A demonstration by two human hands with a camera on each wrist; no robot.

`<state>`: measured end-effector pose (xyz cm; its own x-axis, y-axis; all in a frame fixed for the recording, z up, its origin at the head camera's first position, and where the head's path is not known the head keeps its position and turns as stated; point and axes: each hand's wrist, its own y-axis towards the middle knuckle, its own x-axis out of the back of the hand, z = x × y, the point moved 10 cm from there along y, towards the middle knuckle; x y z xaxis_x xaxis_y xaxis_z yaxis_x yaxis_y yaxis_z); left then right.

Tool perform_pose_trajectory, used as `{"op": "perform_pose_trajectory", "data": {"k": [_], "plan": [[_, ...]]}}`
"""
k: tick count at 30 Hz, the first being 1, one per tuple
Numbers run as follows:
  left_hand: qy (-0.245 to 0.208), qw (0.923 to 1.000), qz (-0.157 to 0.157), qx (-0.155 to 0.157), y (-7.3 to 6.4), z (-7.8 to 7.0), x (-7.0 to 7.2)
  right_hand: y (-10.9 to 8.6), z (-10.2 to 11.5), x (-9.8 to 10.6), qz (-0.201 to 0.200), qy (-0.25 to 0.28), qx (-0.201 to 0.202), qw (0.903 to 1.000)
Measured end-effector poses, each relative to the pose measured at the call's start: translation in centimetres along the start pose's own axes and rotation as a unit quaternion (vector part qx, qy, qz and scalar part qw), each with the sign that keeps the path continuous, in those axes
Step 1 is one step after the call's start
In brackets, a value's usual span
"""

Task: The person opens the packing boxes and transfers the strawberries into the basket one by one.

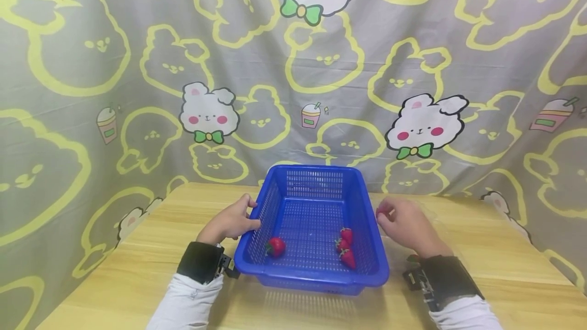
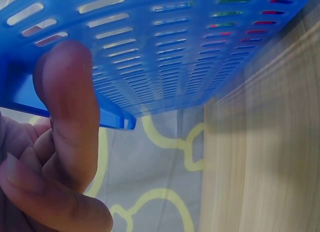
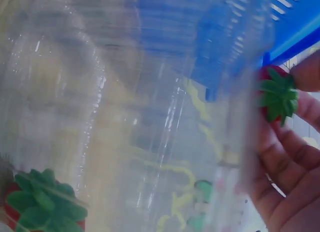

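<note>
A blue perforated basket [image 1: 316,272] stands on the table. My left hand [image 1: 233,219] grips its left rim, the thumb over the edge; in the left wrist view a fingertip [image 2: 67,77] is against the outer wall. Inside lie a strawberry [image 1: 276,247] at the left and three strawberries [image 1: 347,257] at the right. Just outside the right wall, my right hand [image 1: 408,223] pinches a strawberry [image 3: 278,94] by thumb and fingertips, its green leaves towards the wrist camera. Clear plastic [image 3: 125,117] fills much of the right wrist view, with another strawberry [image 3: 44,204] at lower left.
The wooden table [image 1: 137,269] extends to both sides of the basket. A grey curtain [image 1: 275,65] with yellow outlines and white cartoon animals hangs behind and at the sides. Clear plastic shows only faintly beside the right hand in the head view.
</note>
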<state>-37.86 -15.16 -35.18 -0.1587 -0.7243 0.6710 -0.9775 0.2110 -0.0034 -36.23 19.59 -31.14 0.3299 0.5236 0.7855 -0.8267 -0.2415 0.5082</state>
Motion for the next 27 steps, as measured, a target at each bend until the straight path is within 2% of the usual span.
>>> {"op": "perform_pose_trajectory", "data": {"k": [6, 12, 27], "plan": [[-0.004, 1.0000, -0.002, 0.005, 0.0, 0.1, 0.0, 0.0, 0.5, 1.0, -0.069, 0.000, 0.003, 0.9976], [-0.010, 0.9999, 0.000, -0.001, -0.1, 0.0, 0.0, -0.5, 1.3, 2.1, -0.137, 0.004, 0.015, 0.9905], [-0.005, 1.0000, 0.000, -0.005, 0.0, 0.0, 0.0, -0.9, 2.6, 3.0, -0.198, 0.007, 0.054, 0.9787]]}}
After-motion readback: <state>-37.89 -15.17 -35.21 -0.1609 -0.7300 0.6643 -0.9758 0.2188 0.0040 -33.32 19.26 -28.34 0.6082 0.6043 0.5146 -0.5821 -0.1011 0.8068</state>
